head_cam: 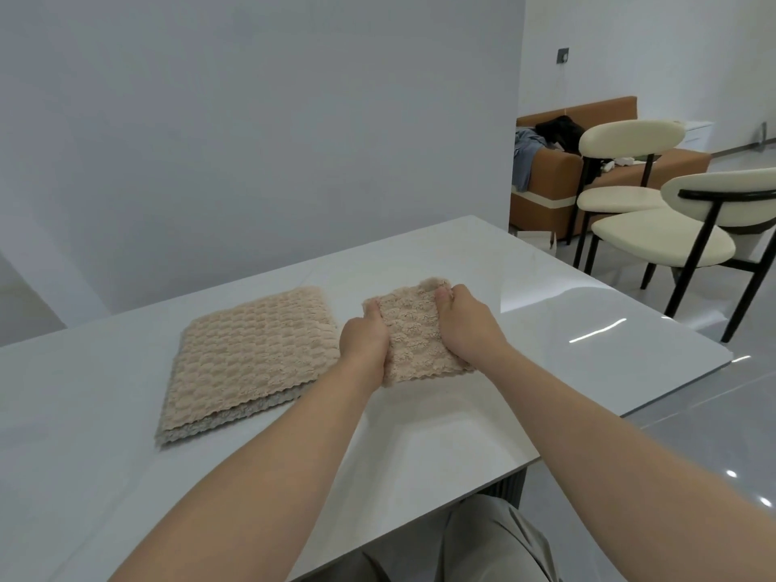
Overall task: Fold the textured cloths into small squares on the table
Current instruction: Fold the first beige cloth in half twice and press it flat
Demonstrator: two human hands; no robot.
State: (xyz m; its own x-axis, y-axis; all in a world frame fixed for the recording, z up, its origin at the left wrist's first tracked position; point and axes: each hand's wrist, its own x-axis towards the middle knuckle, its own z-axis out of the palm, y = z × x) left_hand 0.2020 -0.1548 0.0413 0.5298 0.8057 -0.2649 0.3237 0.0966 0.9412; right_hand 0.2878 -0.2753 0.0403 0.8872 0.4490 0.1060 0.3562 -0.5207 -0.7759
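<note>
Both hands gripped a small folded textured cloth (413, 333) near the middle of the tabletop (546, 321).
The left hand (363, 344) curled round the cloth's left edge and the right hand (466, 325) round its right edge and far corner, so the cloth sat between them. It seemed to rest on the tabletop, though its near edge may have been lifted. A larger stack of beige cloths (252, 359) lay flat just beside the left hand.

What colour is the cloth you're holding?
The cloth is beige with a bumpy texture; head view.
</note>
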